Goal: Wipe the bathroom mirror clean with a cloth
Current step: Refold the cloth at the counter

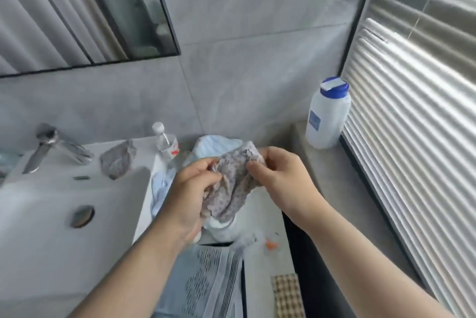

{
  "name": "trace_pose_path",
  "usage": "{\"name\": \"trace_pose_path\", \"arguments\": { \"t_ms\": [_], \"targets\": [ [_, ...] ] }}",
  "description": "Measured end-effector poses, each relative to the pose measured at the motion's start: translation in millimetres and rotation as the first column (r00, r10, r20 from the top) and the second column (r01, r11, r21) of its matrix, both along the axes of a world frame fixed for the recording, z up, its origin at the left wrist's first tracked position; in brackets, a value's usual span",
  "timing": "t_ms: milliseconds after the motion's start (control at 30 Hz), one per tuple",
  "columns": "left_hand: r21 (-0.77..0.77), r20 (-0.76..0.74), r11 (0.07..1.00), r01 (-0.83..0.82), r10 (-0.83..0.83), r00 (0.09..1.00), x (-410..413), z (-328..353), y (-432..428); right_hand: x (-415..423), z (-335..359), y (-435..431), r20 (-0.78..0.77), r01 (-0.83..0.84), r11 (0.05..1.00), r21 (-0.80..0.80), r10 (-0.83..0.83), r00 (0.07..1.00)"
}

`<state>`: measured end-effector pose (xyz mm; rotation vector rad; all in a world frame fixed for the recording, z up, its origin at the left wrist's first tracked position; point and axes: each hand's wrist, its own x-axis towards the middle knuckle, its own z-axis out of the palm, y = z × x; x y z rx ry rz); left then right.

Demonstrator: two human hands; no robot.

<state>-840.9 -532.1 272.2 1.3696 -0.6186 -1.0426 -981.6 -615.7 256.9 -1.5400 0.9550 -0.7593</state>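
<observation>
Wall: large grey matt tiles [244,34], 12 o'clock.
Window: white horizontal slatted blind [417,137], 3 o'clock, daylight glowing through.
Basin: white rectangular ceramic washbasin [38,253], 8 o'clock.

Soft, crumpled printed fabric is seen in the cloth [233,183]; glossy glass in the mirror [77,8]; shiny metal in the faucet [51,145]; translucent plastic in the jug [327,116].

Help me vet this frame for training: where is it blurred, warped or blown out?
Head view: the wide-angle lens tilts and bows the mirror edge and the blind frame; daylight glares on the blind's slats; the tap and drain are smeared by blur; the cloth is soft but readable.
</observation>
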Motion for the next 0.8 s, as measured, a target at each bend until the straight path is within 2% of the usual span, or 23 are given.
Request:
{"name": "trace_pose_path", "arguments": {
  "t_ms": [67,167,233,400,500,567,667,800],
  "targets": [
    [0.024,-0.025,0.996,0.086,-0.086,0.996,-6,-18,21,-13,-14,19,-0.043,0.019,0.998,0.054,-0.016,0.999],
    [0.170,0.150,0.954,0.249,-0.275,0.950,-16,-42,59,-31,-36,46,-0.085,-0.020,0.985,0.173,0.035,0.996],
    [0.270,0.166,0.927,0.259,-0.310,0.936,-22,-57,80,-38,-52,59,-0.129,-0.050,0.968,0.246,0.084,0.988],
    [0.355,0.064,0.918,0.174,-0.210,0.976,-29,-79,117,-43,-79,85,-0.167,-0.039,0.925,0.378,0.109,0.980],
    [0.376,0.034,0.919,0.119,-0.142,0.989,-29,-95,134,-40,-88,97,0.003,-0.056,0.827,0.559,0.066,0.998],
    [0.404,0.069,0.914,0.033,-0.067,0.995,-32,-106,145,-39,-91,104,0.099,-0.097,0.755,0.648,0.043,0.994],
    [0.393,0.115,0.918,-0.051,0.006,0.993,-39,-112,157,-40,-94,113,0.094,-0.172,0.787,0.592,0.145,0.985],
    [0.372,0.124,0.926,-0.069,0.024,0.992,-44,-116,166,-40,-100,118,0.102,-0.243,0.809,0.536,0.223,0.969]
  ]
}}
